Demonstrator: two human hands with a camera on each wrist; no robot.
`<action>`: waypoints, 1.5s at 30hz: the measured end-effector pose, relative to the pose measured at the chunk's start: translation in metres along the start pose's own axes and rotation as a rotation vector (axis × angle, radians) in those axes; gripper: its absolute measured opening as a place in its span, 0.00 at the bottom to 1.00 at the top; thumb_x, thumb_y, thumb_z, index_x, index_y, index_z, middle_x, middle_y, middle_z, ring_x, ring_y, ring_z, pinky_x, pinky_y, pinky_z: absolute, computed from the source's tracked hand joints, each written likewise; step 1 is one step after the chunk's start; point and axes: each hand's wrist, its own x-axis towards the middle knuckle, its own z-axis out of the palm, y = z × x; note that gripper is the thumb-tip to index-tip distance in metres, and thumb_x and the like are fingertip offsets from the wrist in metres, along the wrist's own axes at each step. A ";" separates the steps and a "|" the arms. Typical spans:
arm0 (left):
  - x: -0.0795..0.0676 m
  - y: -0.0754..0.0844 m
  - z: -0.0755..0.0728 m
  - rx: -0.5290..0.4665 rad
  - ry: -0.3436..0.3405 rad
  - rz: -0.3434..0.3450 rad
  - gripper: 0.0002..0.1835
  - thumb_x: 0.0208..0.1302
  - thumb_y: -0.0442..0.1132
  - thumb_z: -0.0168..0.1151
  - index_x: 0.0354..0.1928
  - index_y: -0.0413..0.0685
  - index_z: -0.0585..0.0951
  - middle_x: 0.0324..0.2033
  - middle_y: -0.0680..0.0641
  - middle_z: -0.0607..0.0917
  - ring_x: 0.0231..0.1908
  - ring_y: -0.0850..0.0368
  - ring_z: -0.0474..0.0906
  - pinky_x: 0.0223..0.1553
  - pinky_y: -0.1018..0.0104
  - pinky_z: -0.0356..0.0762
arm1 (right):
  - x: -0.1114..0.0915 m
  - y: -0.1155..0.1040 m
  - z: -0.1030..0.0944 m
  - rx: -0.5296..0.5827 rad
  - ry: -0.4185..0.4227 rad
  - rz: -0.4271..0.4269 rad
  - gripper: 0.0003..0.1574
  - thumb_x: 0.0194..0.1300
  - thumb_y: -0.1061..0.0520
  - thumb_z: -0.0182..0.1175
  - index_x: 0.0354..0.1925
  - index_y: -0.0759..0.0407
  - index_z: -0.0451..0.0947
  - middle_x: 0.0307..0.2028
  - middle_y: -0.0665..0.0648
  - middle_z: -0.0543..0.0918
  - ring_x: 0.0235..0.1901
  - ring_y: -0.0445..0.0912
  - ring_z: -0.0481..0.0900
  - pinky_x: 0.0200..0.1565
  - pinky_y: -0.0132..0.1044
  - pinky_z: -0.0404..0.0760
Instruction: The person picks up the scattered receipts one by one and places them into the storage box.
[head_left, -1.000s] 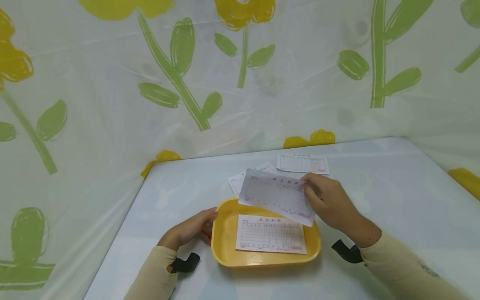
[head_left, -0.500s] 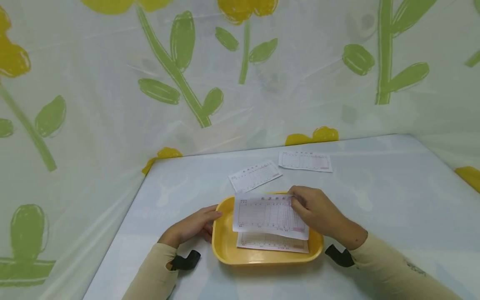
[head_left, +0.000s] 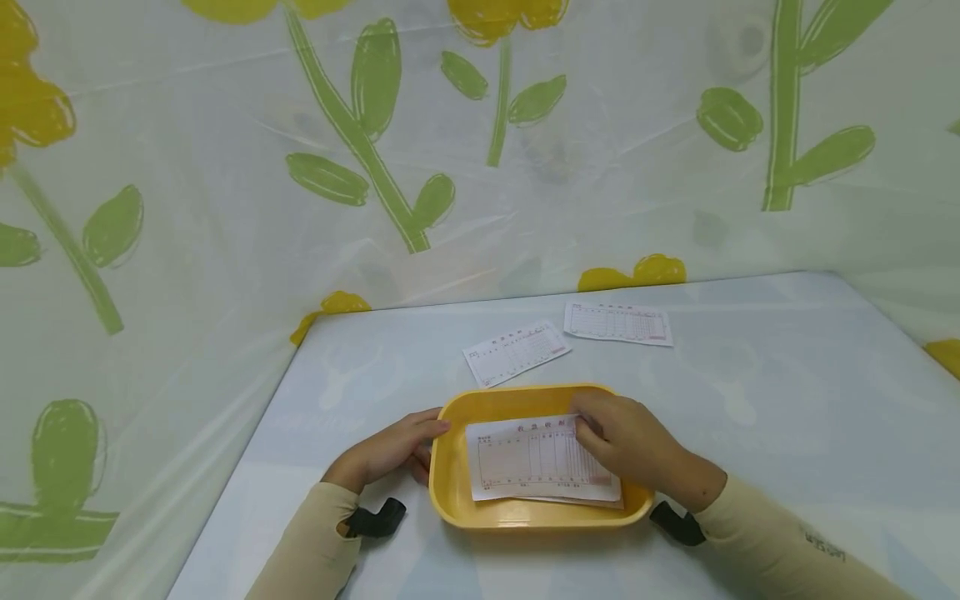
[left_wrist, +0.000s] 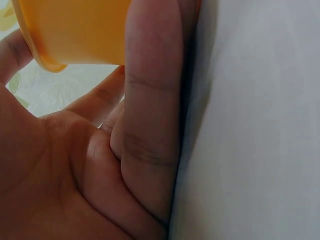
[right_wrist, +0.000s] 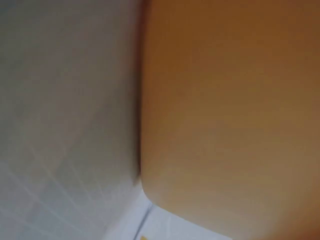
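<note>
Right hand [head_left: 633, 437] is reaching over the right end of a yellow plastic tray [head_left: 540, 522], thumb on the upper right corner of a printed receipt form [head_left: 506, 458]; looks like a pinch to me, but the fingertips underneath are hidden and the right wrist cam doesn't show them. That form sits in the tray, stretching off to the left of that hand, long axis roughly side to side like the tray's, with another sheet [head_left: 611, 502] just peeking out below. Right hand's clearly the nearer one. Left hand [head_left: 393, 446] grips the tray's left side, thumb over the rim. Past the far rim, two more forms lie on the tabletop: an angled one [head_left: 517, 354] close by, then a straighter one [head_left: 618, 325] farther right.
</note>
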 end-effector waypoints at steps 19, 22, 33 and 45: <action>-0.001 0.002 0.002 0.026 0.025 -0.020 0.37 0.74 0.61 0.45 0.77 0.49 0.58 0.36 0.42 0.91 0.28 0.51 0.87 0.38 0.61 0.84 | -0.002 -0.002 0.006 -0.240 -0.029 -0.060 0.04 0.63 0.59 0.60 0.35 0.52 0.82 0.20 0.41 0.72 0.20 0.32 0.63 0.25 0.26 0.66; -0.001 0.002 0.003 0.032 0.023 -0.013 0.37 0.74 0.61 0.45 0.77 0.49 0.58 0.37 0.42 0.91 0.28 0.51 0.87 0.37 0.61 0.84 | -0.001 -0.004 0.007 -0.271 -0.040 -0.043 0.04 0.62 0.58 0.63 0.37 0.52 0.84 0.23 0.42 0.77 0.22 0.33 0.66 0.27 0.27 0.69; -0.001 0.003 0.003 0.060 0.056 -0.037 0.39 0.73 0.63 0.45 0.77 0.50 0.57 0.35 0.43 0.91 0.27 0.50 0.87 0.41 0.62 0.83 | 0.001 -0.006 0.006 -0.319 -0.078 -0.023 0.09 0.60 0.55 0.69 0.42 0.52 0.85 0.32 0.47 0.86 0.26 0.36 0.71 0.32 0.30 0.76; -0.001 0.004 0.004 0.078 0.059 -0.036 0.39 0.73 0.64 0.43 0.78 0.52 0.57 0.33 0.44 0.91 0.26 0.51 0.86 0.41 0.63 0.82 | -0.002 -0.006 0.007 -0.319 -0.077 -0.030 0.17 0.59 0.59 0.72 0.47 0.50 0.84 0.42 0.50 0.88 0.36 0.42 0.83 0.39 0.39 0.84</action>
